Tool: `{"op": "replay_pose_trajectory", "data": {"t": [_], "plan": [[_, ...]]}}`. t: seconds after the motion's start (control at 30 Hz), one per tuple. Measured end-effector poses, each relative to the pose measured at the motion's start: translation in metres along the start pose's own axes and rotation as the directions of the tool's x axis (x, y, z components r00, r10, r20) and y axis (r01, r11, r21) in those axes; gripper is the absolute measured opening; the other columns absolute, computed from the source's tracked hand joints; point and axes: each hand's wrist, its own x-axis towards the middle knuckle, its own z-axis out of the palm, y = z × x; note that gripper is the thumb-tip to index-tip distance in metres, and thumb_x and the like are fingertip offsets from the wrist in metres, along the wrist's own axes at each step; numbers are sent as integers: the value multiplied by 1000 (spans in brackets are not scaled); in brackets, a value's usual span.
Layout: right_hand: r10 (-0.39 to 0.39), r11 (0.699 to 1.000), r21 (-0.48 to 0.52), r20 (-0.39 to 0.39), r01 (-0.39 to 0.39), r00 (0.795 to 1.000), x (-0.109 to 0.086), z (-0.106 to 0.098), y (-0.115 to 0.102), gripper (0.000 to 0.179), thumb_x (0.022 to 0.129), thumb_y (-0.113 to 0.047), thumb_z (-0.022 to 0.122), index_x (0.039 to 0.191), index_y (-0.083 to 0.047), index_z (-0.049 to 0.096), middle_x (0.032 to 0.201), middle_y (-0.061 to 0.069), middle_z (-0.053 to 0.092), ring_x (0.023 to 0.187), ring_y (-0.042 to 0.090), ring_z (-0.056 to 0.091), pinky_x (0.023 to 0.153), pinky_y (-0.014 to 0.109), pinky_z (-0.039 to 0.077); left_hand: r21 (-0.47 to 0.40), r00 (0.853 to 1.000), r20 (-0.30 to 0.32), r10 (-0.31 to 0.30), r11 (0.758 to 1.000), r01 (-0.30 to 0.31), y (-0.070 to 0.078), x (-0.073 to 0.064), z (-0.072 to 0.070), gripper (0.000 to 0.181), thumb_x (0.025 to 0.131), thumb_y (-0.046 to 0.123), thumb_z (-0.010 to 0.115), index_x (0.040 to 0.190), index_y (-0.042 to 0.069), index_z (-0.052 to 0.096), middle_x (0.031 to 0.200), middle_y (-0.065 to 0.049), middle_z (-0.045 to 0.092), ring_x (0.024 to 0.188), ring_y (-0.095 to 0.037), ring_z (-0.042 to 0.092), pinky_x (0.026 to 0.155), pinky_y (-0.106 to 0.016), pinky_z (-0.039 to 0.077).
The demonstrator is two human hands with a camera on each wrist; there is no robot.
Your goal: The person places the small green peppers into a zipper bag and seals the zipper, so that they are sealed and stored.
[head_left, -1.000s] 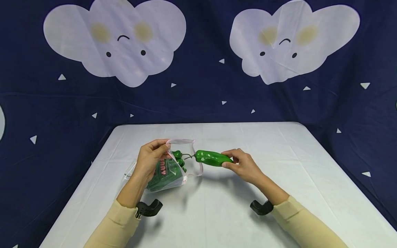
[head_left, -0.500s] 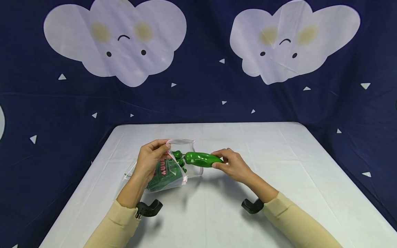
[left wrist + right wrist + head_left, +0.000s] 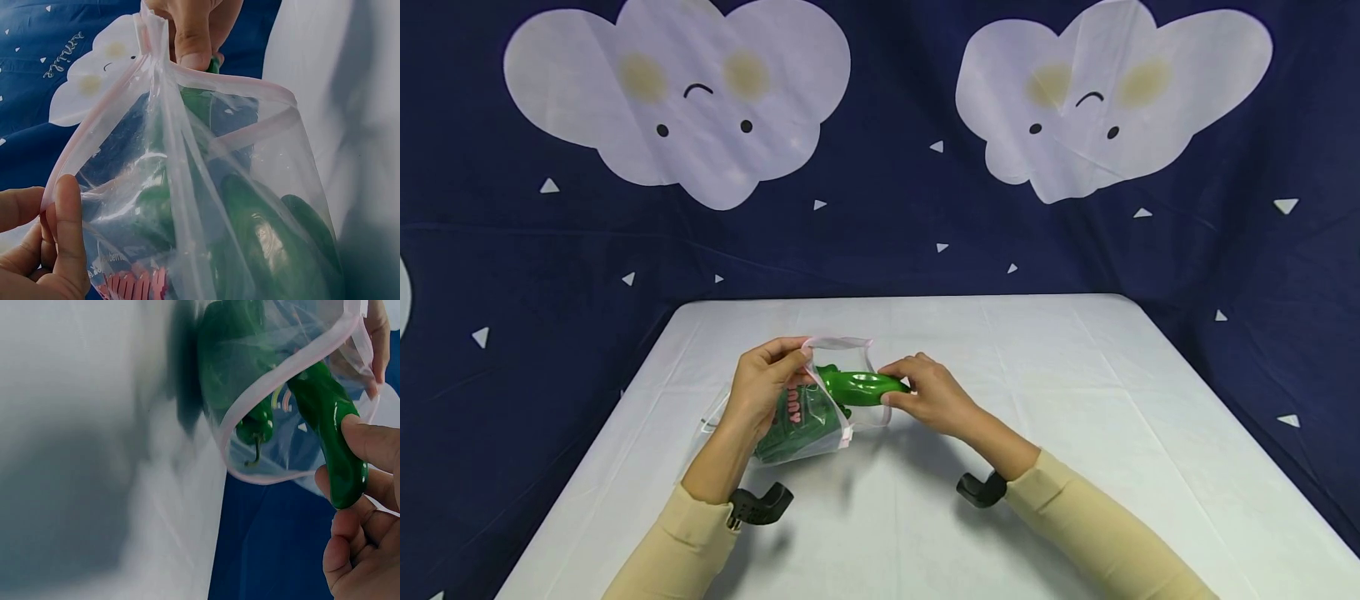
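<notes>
A clear zip bag (image 3: 801, 454) with a pink-edged mouth and pink lettering holds several green peppers (image 3: 232, 356). At the upper corner of its mouth, my left hand (image 3: 766, 379) pinches the rim between thumb and fingers, and the mouth gapes toward the right. My right hand (image 3: 928, 393) grips another shiny green pepper (image 3: 325, 419) by its tip end, thumb on one side and fingers on the other. That pepper reaches through the bag's opening, its stem end inside. One pepper stem (image 3: 256, 450) shows near the mouth in the right wrist view.
A white cloth-covered table (image 3: 1037, 350) lies under both hands. Behind it hangs a dark blue curtain (image 3: 895, 233) with white clouds and small triangles. Black wrist cameras (image 3: 762, 503) sit at both cuffs.
My right hand has moved left with the pepper, bringing its stem end from the bag's mouth to inside. My left hand and the bag have stayed in place.
</notes>
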Motion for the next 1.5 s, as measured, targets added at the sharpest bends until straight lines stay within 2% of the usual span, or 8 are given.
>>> {"op": "replay_pose_trajectory", "data": {"t": [0.27,0.53,0.7,0.93,1.17,1.37,1.5], "plan": [[-17,998,-60,37,19,999,10,7,-13,33,83,-25,72,114,-13,67,100,-1,69,76,8,46,64,18,41,-4,1000,-1,-3,1000,3,1,0,0,31,91,3,58,117,-14,55,79,3,59,60,-9,61,61,-20,59],[-57,993,-106,39,61,998,19,17,-21,32,82,-27,72,111,-14,68,98,-2,69,76,8,47,64,21,40,-5,1000,3,-4,1000,4,1,0,0,31,91,4,58,117,-13,55,79,4,60,60,-8,61,62,-20,59],[-74,989,-122,48,79,996,24,22,-26,31,82,-25,73,110,-13,68,99,0,69,81,15,53,67,24,42,-10,1000,3,-14,1000,14,1,0,0,32,91,4,59,117,-13,55,82,1,61,61,-8,62,62,-20,59],[-78,984,-157,66,88,995,28,26,-30,33,83,-28,72,112,-13,68,101,-1,69,78,9,49,64,21,41,-6,1000,3,-16,1000,16,2,-1,1,32,91,5,59,118,-13,55,80,4,60,61,-8,61,61,-20,59],[-93,983,-155,57,101,994,31,29,-32,32,83,-26,72,111,-11,68,99,1,68,80,12,50,65,24,43,0,1000,2,-20,1000,20,2,0,1,32,91,4,59,118,-13,55,80,5,61,61,-7,61,61,-20,59],[-119,981,-145,51,125,992,35,33,-34,28,83,-23,72,107,-11,69,100,1,70,86,16,56,74,28,49,4,1000,-3,-22,1000,22,2,0,1,32,91,4,59,118,-13,55,80,4,60,60,-7,61,61,-20,59],[-124,984,-121,62,131,990,37,37,-36,25,83,-20,72,106,-11,68,101,1,71,92,16,62,98,37,48,0,1000,-5,-26,1000,26,2,-1,1,32,91,4,59,117,-13,56,80,4,60,61,-8,61,62,-19,59]]}}
